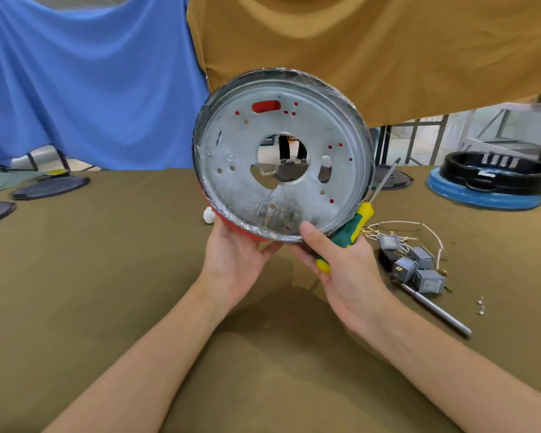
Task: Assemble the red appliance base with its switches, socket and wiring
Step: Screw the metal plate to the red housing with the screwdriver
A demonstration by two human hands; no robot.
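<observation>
This is looking like a workshop where people are putting machines together. A big bench [107,276] is wearing an olive cloth. Small grey switches [419,267] with wires [431,232] are lying on it beside loose screws [480,305] and a metal rod [438,310]. Black round parts [494,173] are sitting farther back. Metal frames [494,126] are standing behind, under hanging blue and tan cloths.
</observation>
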